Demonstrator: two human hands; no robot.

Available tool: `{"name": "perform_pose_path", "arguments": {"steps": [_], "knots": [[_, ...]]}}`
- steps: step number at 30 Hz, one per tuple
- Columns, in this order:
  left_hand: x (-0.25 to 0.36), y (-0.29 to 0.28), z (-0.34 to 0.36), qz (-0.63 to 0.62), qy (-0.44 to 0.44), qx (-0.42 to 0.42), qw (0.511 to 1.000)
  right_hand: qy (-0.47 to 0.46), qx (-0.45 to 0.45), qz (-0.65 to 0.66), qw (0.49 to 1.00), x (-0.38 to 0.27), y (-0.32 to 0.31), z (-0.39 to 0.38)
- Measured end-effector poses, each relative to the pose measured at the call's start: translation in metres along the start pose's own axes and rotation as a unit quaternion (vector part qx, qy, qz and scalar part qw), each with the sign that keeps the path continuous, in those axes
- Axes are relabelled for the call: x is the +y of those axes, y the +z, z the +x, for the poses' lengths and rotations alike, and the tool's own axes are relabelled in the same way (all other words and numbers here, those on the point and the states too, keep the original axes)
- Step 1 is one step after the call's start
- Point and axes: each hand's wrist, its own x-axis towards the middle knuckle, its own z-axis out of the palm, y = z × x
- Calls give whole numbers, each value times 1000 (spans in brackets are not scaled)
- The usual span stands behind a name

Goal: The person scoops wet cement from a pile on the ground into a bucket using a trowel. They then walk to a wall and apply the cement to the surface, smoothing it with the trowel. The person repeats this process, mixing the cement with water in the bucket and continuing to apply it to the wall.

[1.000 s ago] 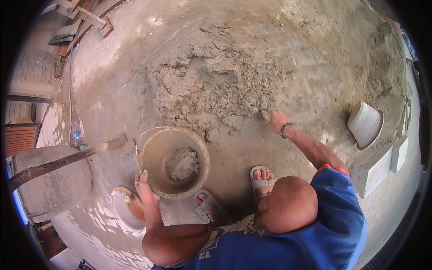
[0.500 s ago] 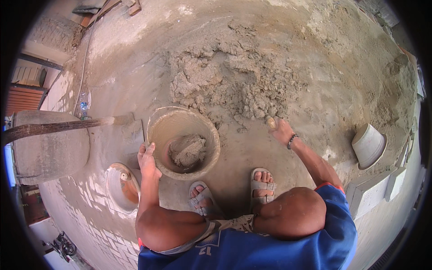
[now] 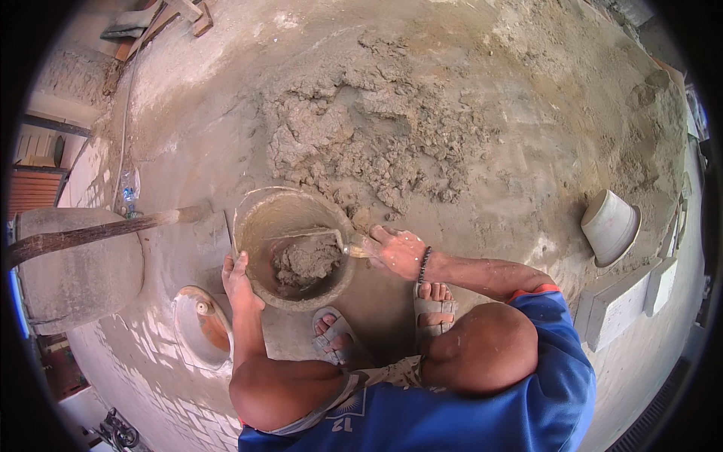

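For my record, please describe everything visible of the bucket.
The round bucket looks smeared grey-brown, its material unclear. Its open mouth shows a wet-looking lump inside; a thin handle arcs along the far-left rim. It is ahead of the left foot. The left hand touches its left side; a trowel-like tool reaches inside.

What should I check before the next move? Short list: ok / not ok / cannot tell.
1. Left hand at the bucket: ok, at its left side.
2. Right hand on the trowel: ok, fingers around the handle.
3. Trowel inside the rim: ok, front end over the bucket.
4. Mortar in the bucket, loose of the blade: cannot tell.
5. Bucket base flat on the floor: cannot tell, base hidden.
6. Left sandal well clear of bucket: not ok, close by.
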Motion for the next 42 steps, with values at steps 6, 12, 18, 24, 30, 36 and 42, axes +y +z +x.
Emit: {"name": "perform_pose_path", "arguments": {"steps": [6,12,18,24,30,36,42], "knots": [[-5,-6,0,46,37,-28,998,372,203,83,902,152,-44,-66],[3,-4,13,42,20,-33,998,556,221,104,795,322,-34,-150],[8,0,14,62,12,-11,998,425,55,-6,903,278,-27,-57],[9,-3,10,46,8,-2,999,393,57,95,913,210,18,3],[2,-8,5,31,10,18,999,388,101,118,908,192,21,23],[-9,-29,11,19,30,-30,999,369,145,119,910,183,16,52],[-13,-26,7,-3,36,-21,999,372,166,114,906,189,22,52]]}}
